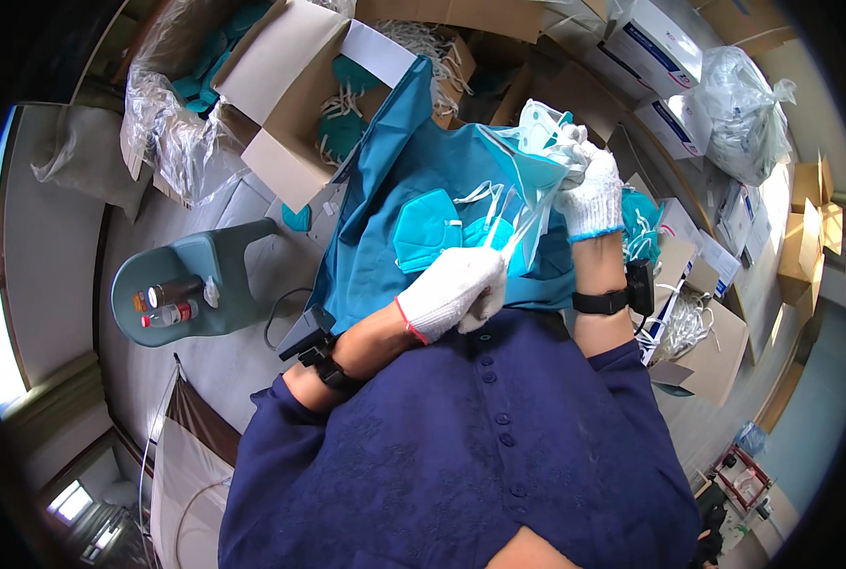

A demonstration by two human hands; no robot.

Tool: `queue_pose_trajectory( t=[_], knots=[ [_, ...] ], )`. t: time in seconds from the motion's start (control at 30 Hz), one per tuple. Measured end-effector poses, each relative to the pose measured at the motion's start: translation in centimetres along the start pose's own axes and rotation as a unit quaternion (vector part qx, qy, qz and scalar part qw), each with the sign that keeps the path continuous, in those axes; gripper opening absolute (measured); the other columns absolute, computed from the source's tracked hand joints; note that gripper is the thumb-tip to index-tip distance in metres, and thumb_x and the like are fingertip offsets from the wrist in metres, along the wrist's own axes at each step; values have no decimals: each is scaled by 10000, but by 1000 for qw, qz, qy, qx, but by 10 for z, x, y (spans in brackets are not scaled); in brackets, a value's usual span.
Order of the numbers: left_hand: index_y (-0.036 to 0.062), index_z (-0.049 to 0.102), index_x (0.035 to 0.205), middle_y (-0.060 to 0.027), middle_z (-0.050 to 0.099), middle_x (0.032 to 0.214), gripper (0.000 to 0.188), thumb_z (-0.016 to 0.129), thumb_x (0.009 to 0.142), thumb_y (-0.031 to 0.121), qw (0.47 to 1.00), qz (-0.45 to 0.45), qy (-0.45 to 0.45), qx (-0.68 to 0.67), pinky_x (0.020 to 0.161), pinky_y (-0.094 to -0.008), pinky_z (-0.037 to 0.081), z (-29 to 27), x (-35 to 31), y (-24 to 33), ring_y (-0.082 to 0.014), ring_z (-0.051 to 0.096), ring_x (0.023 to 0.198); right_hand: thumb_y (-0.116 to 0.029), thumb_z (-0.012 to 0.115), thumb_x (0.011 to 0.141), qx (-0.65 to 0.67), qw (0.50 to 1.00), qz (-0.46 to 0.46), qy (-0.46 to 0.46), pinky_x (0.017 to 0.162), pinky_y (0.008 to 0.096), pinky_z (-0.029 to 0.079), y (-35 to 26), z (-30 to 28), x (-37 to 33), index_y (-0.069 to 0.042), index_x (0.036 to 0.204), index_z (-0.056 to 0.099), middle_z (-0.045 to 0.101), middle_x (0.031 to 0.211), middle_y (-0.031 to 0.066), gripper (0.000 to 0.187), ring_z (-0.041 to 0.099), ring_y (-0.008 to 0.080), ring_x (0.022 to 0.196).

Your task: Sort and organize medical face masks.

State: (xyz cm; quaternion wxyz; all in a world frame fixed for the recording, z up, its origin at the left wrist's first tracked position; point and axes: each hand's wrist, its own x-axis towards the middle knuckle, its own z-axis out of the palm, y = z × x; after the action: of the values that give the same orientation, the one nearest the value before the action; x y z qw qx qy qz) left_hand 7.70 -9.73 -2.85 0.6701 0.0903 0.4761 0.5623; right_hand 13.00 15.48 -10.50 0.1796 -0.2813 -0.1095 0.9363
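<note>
In a white knit glove, my right hand (589,185) is closed on a teal face mask (527,171) with a white inner side, held up over my lap. My left hand (453,292), also gloved, is closed around white elastic straps (518,232) that run up toward that mask. Just beyond my left hand, a flat teal mask (427,228) lies on the teal cloth (357,266) spread over my lap. Another mask (480,233) sits beside it, partly covered by the straps. My left fingertips are partly hidden behind the glove.
An open carton (285,142) with teal masks stands ahead to the left. At far left is a grey-green stool (219,308) bearing bottles. To the right, a carton holds white straps (690,327) near more masks (639,223). White boxes (655,47) and a plastic bag (738,114) lie beyond.
</note>
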Motion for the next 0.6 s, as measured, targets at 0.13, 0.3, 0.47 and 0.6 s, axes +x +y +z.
queue_pose_trajectory(
  t=[0.13, 0.3, 0.47, 0.6],
  knots=[
    [68, 468, 648, -37, 472, 569, 404, 448, 986, 289, 999, 2, -33, 43, 384, -238, 291, -14, -20, -10, -92, 398, 403, -71, 538, 932, -670, 669, -301, 115, 602, 215, 479, -10, -7, 10, 18, 931, 631, 619, 847, 66, 129, 589, 88, 706],
    [73, 471, 679, -46, 494, 611, 375, 435, 988, 284, 998, 2, -64, 14, 407, -226, 309, -25, -25, -10, -84, 403, 428, -57, 543, 930, -246, 951, -172, 75, 472, 179, 423, -16, -9, 11, 3, 954, 612, 580, 763, 10, 95, 529, 62, 570],
    [42, 508, 702, -117, 541, 730, 187, 489, 875, 112, 970, 25, -89, -226, 403, -219, 289, -38, 7, -7, -118, 410, 470, -144, 588, 941, -302, 942, -144, 27, 440, 183, 357, 31, 57, -36, -24, 944, 645, 611, 723, 30, 132, 474, 58, 505],
    [-5, 606, 803, -139, 596, 827, 198, 510, 889, 146, 963, 60, -91, -247, 420, -208, 283, -38, 6, -4, -100, 399, 504, -141, 627, 923, -489, 842, -226, 0, 549, 213, 436, 24, 49, -47, -16, 921, 677, 626, 790, 49, 135, 556, 95, 610]
  ],
)
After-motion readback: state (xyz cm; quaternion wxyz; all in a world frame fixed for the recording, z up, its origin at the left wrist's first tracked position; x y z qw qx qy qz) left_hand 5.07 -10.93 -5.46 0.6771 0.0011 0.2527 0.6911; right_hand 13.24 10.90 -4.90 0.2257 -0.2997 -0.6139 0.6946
